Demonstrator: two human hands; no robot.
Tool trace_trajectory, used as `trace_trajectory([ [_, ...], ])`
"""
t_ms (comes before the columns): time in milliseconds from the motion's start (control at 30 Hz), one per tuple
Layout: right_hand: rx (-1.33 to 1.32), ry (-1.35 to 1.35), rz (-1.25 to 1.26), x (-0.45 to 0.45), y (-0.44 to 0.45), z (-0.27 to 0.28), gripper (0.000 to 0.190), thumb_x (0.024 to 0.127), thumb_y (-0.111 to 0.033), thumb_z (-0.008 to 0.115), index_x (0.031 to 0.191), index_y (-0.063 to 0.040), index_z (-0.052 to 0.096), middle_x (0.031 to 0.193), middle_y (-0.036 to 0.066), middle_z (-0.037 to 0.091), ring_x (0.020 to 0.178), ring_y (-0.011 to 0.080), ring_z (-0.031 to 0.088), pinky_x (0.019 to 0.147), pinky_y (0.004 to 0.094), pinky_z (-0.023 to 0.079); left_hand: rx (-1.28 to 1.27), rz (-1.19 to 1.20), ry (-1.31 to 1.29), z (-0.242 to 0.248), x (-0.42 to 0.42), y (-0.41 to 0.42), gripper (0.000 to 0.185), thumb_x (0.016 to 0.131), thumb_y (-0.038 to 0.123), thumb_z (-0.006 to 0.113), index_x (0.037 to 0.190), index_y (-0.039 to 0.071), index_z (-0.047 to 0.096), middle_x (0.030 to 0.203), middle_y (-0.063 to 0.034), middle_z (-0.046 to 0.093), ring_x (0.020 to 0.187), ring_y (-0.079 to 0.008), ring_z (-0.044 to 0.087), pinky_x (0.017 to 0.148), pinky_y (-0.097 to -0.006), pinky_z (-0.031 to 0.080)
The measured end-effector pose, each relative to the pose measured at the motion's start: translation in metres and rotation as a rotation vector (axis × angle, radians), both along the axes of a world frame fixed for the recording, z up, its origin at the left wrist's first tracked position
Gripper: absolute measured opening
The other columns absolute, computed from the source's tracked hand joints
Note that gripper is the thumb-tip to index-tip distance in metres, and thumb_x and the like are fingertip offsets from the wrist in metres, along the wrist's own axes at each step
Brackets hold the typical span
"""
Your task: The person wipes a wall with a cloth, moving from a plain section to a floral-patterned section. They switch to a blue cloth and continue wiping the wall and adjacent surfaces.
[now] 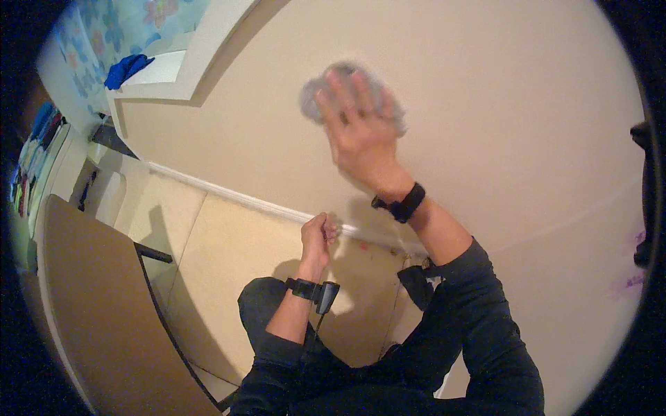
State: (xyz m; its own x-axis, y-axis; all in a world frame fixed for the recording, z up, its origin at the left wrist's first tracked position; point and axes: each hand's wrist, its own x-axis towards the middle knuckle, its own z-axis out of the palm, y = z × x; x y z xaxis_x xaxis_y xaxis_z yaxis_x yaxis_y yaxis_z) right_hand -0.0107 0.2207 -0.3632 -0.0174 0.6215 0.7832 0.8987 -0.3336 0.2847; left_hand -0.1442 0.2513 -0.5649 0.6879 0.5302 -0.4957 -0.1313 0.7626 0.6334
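My right hand (364, 132) lies spread over a crumpled grey cloth (311, 99), pressing it to the beige wall (484, 104). Hand and cloth are both blurred, and the palm hides much of the cloth. A black strap (411, 203) circles that wrist. Lower and to the left, my left hand (316, 236) hangs with loosely curled fingers above the tiled floor, near the white skirting strip (234, 195). I see nothing between those fingers. On the left wrist sits a strap with a small black device (327, 297), from which a cable runs.
A brown tabletop (99, 312) with dark legs stands at the left. The white window frame (182, 86) juts out at upper left, with a blue cloth (127, 70) on its sill beside a floral curtain (114, 31). Folded clothes (36, 151) are stacked at far left. Purple marks (635, 281) show at far right.
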Motion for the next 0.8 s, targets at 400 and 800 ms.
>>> trace_trajectory([
  [400, -0.302, -0.065, 0.147, 0.011, -0.017, 0.050, 0.057, 0.091, -0.012, 0.055, 0.147, -0.009, 0.046, 0.162, 0.007, 0.032, 0.151, 0.0248, 0.024, 0.124, 0.0487, 0.015, 0.150, -0.111, 0.144, -0.044, 0.001, -0.005, 0.019, 0.096, 0.020, 0.056, 0.079, 0.012, 0.059, 0.066, -0.0010, 0.060, 0.052, -0.0096, 0.051, 0.045, -0.0238, 0.035],
  [800, 0.463, -0.115, -0.324, 0.049, -0.100, 0.160, 0.078, 0.080, -0.036, 0.074, 0.151, -0.019, 0.045, 0.164, 0.010, 0.027, 0.152, 0.0362, 0.018, 0.118, 0.0630, 0.011, 0.318, -0.206, 0.237, -0.029, -0.014, -0.016, 0.015, 0.095, 0.020, 0.058, 0.088, 0.010, 0.065, 0.076, -0.0022, 0.066, 0.062, -0.0110, 0.058, 0.053, -0.0265, 0.042],
])
